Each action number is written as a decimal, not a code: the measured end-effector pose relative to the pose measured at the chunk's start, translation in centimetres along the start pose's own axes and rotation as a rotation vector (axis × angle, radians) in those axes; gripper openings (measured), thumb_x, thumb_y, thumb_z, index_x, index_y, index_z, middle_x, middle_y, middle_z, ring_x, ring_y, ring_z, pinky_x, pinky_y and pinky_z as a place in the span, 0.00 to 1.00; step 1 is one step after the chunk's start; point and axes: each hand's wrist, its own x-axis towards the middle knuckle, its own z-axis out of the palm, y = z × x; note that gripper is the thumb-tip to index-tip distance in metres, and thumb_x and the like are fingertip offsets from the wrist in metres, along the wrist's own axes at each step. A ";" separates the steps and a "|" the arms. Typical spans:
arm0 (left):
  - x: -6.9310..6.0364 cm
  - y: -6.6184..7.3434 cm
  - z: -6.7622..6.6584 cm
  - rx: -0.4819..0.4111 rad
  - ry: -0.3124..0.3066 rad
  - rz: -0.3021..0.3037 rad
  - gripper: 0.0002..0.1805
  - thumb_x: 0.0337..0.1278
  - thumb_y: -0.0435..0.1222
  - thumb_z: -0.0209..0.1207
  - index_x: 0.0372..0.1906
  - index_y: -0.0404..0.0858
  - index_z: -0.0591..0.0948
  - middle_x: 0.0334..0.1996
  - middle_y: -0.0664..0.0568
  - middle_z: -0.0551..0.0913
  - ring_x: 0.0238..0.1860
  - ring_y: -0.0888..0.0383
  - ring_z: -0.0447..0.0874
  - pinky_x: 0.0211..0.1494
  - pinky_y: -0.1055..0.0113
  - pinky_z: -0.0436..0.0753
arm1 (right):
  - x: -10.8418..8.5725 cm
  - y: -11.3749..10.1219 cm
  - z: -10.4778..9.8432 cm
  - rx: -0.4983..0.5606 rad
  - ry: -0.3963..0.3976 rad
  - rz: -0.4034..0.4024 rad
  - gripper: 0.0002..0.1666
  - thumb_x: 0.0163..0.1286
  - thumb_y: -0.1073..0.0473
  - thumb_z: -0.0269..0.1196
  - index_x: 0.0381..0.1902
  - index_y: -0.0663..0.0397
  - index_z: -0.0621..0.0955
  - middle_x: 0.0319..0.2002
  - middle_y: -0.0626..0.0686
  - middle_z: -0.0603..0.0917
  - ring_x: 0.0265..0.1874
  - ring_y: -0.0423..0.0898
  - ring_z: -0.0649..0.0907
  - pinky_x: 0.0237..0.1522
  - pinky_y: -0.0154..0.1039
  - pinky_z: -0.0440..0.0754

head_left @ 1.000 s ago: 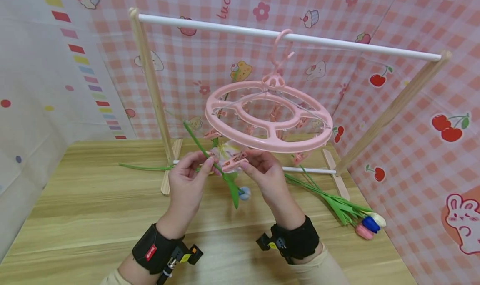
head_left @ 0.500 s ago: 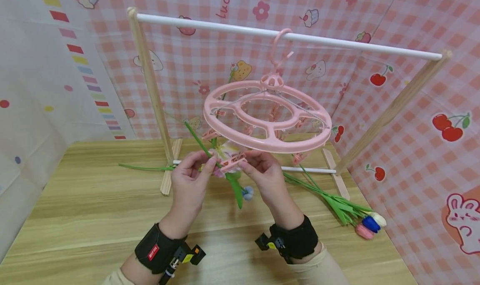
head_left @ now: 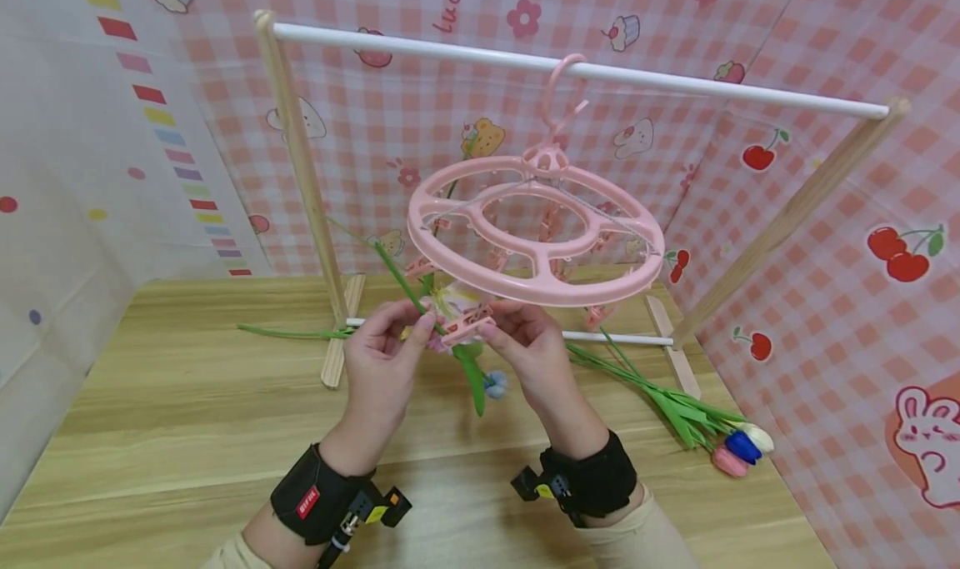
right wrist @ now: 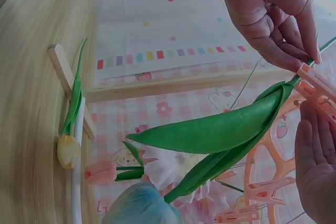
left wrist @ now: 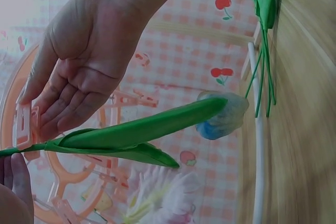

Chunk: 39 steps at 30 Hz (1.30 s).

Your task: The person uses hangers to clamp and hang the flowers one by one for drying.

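Clothespin contact unclear

Beneath a round pink plastic hanger [head_left: 536,290], the left hand [head_left: 378,369] pinches a light-blue artificial tulip [left wrist: 136,129] by its stem; the right hand [head_left: 536,361] pinches a pink plastic clothespin [head_left: 468,329] (its bite on the stem is unclear). The right-wrist view crops the bloom.

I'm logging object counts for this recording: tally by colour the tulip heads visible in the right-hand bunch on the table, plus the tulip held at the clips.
Light blue tulip: 1, stem in the left hand
Dark blue tulip: 1
White tulip: 1
Pink tulip: 1
Total: 4
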 end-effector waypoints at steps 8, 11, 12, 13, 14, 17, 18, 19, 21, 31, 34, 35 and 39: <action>0.1 0.0 -0.1 -0.002 0.003 -0.004 0.10 0.54 0.21 0.60 0.39 0.16 0.76 0.32 0.51 0.84 0.31 0.62 0.82 0.33 0.76 0.84 | 0.1 -0.1 0.2 0.006 0.000 0.022 0.12 0.58 0.58 0.69 0.39 0.45 0.80 0.36 0.43 0.84 0.37 0.38 0.82 0.38 0.27 0.81; 0.1 0.1 -0.1 -0.007 0.009 -0.020 0.11 0.54 0.22 0.60 0.40 0.15 0.75 0.31 0.49 0.84 0.31 0.62 0.83 0.32 0.76 0.84 | 0.2 0.0 0.2 0.008 0.003 0.025 0.11 0.59 0.61 0.68 0.39 0.44 0.80 0.35 0.43 0.83 0.36 0.37 0.82 0.37 0.26 0.81; 0.1 0.1 -0.1 0.001 0.012 -0.024 0.12 0.54 0.22 0.60 0.40 0.15 0.75 0.31 0.50 0.84 0.31 0.62 0.83 0.32 0.77 0.84 | 0.2 0.0 0.2 0.008 0.004 0.025 0.11 0.59 0.62 0.68 0.39 0.44 0.80 0.35 0.43 0.83 0.36 0.37 0.82 0.37 0.26 0.81; 0.1 0.2 -0.1 0.005 0.016 -0.029 0.12 0.54 0.22 0.60 0.40 0.15 0.75 0.31 0.51 0.84 0.32 0.62 0.83 0.33 0.77 0.84 | 0.2 0.0 0.3 0.006 0.003 0.023 0.11 0.60 0.62 0.67 0.39 0.45 0.80 0.35 0.43 0.83 0.36 0.37 0.81 0.37 0.26 0.81; 0.2 0.2 -0.1 0.014 0.019 -0.031 0.12 0.54 0.22 0.60 0.40 0.15 0.75 0.32 0.52 0.84 0.33 0.62 0.83 0.33 0.77 0.84 | 0.2 0.0 0.3 0.006 0.004 0.023 0.11 0.60 0.63 0.67 0.39 0.45 0.80 0.35 0.43 0.83 0.36 0.37 0.82 0.37 0.27 0.81; 0.1 0.2 -0.1 0.034 0.032 -0.036 0.13 0.54 0.23 0.61 0.40 0.15 0.75 0.32 0.54 0.84 0.34 0.62 0.83 0.35 0.76 0.84 | 0.2 0.0 0.3 0.008 0.004 0.018 0.11 0.61 0.64 0.66 0.40 0.46 0.79 0.35 0.43 0.84 0.37 0.37 0.82 0.39 0.27 0.82; 0.1 0.2 -0.1 0.040 0.033 -0.033 0.13 0.54 0.23 0.61 0.40 0.15 0.75 0.32 0.54 0.84 0.34 0.62 0.83 0.36 0.76 0.85 | 0.3 0.0 0.3 0.011 0.004 0.018 0.11 0.61 0.64 0.66 0.40 0.46 0.79 0.35 0.43 0.84 0.37 0.38 0.82 0.39 0.27 0.82; 0.1 0.2 -0.1 0.041 0.033 -0.033 0.13 0.54 0.24 0.61 0.40 0.16 0.75 0.32 0.54 0.84 0.34 0.62 0.84 0.37 0.75 0.85 | 0.3 -0.1 0.4 0.014 0.005 0.019 0.11 0.60 0.63 0.67 0.40 0.47 0.79 0.35 0.43 0.84 0.38 0.37 0.82 0.39 0.27 0.82; 0.1 0.1 -0.2 0.049 0.034 -0.031 0.13 0.54 0.24 0.62 0.40 0.17 0.76 0.31 0.54 0.84 0.34 0.62 0.84 0.37 0.74 0.85 | 0.2 -0.1 0.4 0.019 0.006 0.022 0.11 0.60 0.62 0.68 0.40 0.46 0.79 0.35 0.43 0.84 0.37 0.38 0.82 0.38 0.27 0.82; 0.0 -0.1 -0.2 0.043 0.022 -0.015 0.11 0.53 0.22 0.61 0.40 0.18 0.76 0.33 0.55 0.85 0.36 0.62 0.84 0.41 0.73 0.85 | 0.2 0.1 0.4 0.034 -0.008 0.019 0.15 0.57 0.54 0.70 0.43 0.44 0.80 0.38 0.42 0.84 0.39 0.37 0.82 0.42 0.26 0.81; 0.0 -0.3 -0.3 0.059 0.008 -0.020 0.13 0.53 0.23 0.61 0.42 0.17 0.76 0.35 0.55 0.85 0.39 0.62 0.84 0.41 0.75 0.84 | 0.2 0.3 0.4 0.036 -0.008 -0.001 0.14 0.60 0.56 0.68 0.45 0.43 0.80 0.40 0.42 0.84 0.41 0.37 0.82 0.43 0.26 0.81; 0.0 -0.3 -0.4 0.066 0.001 -0.024 0.13 0.53 0.23 0.61 0.43 0.18 0.76 0.37 0.55 0.84 0.40 0.62 0.84 0.42 0.75 0.84 | 0.2 0.3 0.4 0.042 -0.005 -0.008 0.14 0.61 0.57 0.67 0.45 0.43 0.80 0.41 0.42 0.84 0.42 0.37 0.82 0.44 0.27 0.81; -0.1 -0.4 -0.6 0.123 -0.014 -0.051 0.14 0.54 0.24 0.61 0.46 0.22 0.78 0.40 0.54 0.83 0.44 0.61 0.82 0.46 0.75 0.83 | 0.3 0.4 0.4 0.057 0.012 -0.031 0.17 0.64 0.67 0.62 0.49 0.45 0.79 0.43 0.42 0.84 0.43 0.37 0.82 0.47 0.28 0.81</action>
